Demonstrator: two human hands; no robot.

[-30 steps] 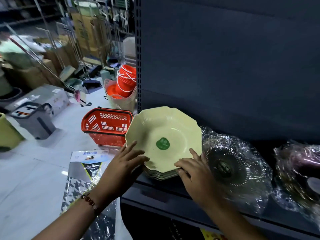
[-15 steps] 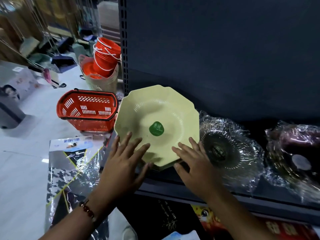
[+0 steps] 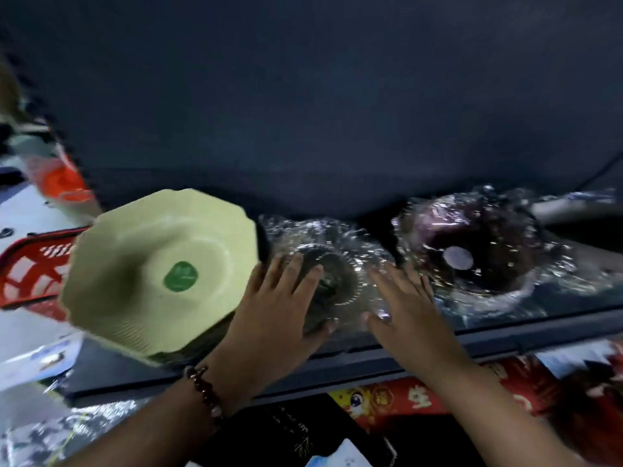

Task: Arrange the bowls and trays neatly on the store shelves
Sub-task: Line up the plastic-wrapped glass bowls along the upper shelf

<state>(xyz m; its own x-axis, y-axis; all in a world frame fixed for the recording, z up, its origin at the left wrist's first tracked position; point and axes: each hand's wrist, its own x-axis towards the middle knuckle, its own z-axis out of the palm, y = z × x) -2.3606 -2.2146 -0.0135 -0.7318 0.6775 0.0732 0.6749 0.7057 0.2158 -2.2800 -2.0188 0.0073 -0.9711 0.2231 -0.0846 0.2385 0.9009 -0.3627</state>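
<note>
Both hands have left the stack of yellow bowls and moved over to the clear wrapped bowls beside it. The left hand lies flat on the wrap, fingers straight and spread. The right hand is at its 3 o'clock, fingers wide too. The yellow stack sits on the shelf at the left hand's 9 o'clock. The purple wrapped bowls lie at the right hand's 2 o'clock.

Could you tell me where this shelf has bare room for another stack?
Front row is crowded: yellow bowls, clear wrapped stack under both hands and purple wrapped stack sit nearly edge to edge. Bare patch: shelf behind the purple stack, far right.
</note>
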